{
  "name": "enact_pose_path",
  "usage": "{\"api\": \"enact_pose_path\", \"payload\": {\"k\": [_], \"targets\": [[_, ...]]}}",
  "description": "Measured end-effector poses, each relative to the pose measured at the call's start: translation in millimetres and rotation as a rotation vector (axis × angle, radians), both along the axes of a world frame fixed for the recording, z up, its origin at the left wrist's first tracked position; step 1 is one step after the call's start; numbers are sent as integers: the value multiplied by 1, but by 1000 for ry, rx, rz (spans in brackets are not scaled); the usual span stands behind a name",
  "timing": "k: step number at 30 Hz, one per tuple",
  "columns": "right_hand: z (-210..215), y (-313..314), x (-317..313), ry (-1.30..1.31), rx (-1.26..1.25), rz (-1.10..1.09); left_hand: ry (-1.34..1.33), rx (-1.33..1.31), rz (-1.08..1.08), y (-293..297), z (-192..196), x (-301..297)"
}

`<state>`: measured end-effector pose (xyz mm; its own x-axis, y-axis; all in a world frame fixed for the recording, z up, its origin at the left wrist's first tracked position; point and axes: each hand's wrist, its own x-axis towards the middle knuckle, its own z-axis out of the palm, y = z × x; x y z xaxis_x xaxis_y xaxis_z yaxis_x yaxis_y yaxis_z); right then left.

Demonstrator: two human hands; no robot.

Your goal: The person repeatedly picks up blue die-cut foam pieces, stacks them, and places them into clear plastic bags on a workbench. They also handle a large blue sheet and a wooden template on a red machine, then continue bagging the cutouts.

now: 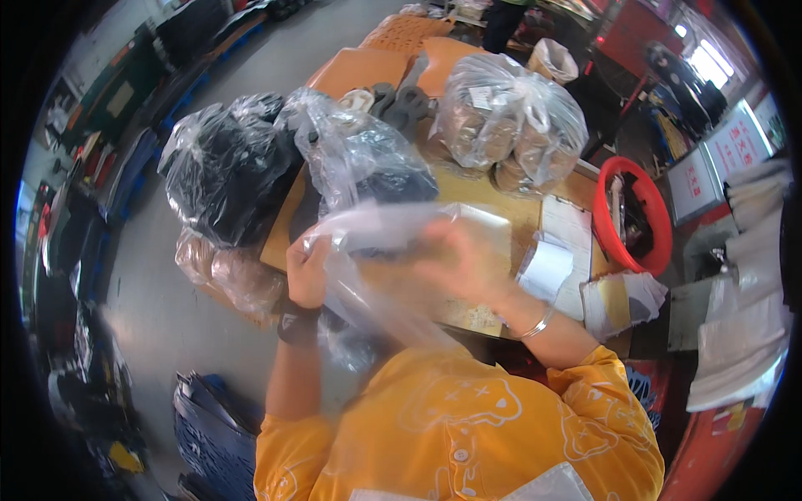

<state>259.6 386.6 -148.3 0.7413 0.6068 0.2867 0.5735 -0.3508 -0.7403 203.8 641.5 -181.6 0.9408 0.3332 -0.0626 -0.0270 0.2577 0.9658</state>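
Note:
A long, clear plastic bag hangs slack in front of my chest, its upper edge stretched from hand to hand. My left hand is closed around one end of that edge. On the other side my right hand is smeared by motion near the bag's edge, so its fingers cannot be made out. Just beyond the hands, a filled clear bag with dark contents rests on the wooden table. Another bag of dark pieces stands at its left.
At the back right of the table sits a bag of brown rolls. Papers and a red basket are at the right. Orange sheets and grey cut pieces lie at the far side. Dark blue sheets stand lower left.

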Motion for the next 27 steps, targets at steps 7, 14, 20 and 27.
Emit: {"api": "enact_pose_path", "payload": {"k": [7, 14, 20, 27], "targets": [[29, 33, 79, 198, 185, 184, -170, 265, -27, -18, 7, -4], [34, 51, 89, 546, 365, 593, -253, -393, -406, -22, 15, 10], [28, 28, 93, 579, 349, 515, -27, 108, -234, -58, -3, 45], [24, -48, 97, 114, 1, -8, -256, 135, 249, -34, 10, 52]]}}
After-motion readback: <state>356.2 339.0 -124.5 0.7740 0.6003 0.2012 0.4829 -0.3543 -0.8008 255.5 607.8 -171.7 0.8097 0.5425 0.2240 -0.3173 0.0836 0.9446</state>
